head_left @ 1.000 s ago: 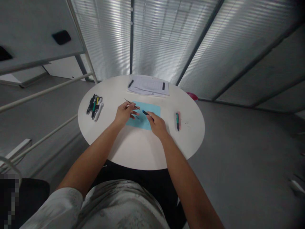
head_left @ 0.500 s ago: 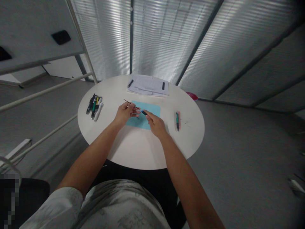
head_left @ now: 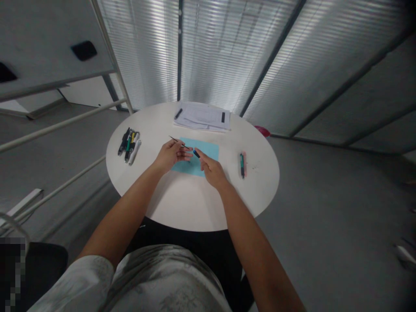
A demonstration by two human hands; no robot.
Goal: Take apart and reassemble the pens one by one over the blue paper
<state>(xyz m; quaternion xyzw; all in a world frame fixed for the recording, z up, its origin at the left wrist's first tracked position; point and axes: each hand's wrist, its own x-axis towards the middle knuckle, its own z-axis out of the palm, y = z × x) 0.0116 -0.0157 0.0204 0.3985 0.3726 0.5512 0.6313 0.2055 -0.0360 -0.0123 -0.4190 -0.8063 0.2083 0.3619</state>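
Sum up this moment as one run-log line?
left hand: holds thin dark rod | right hand: holds dark blue-tipped pen part | both: above light-blue sheet

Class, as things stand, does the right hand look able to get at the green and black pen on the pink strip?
Probably yes: the pen lies just outward of the right hand, with nothing between them, though that hand already holds a dark, blue-tipped piece.

I stand at 1 round white table (head_left: pixel 188 203) on a grey floor (head_left: pixel 325 208). Daylight filters through the blinds (head_left: pixel 214 52) ahead; a board (head_left: pixel 52 26) in a pale frame (head_left: pixel 65 125) is left of me.
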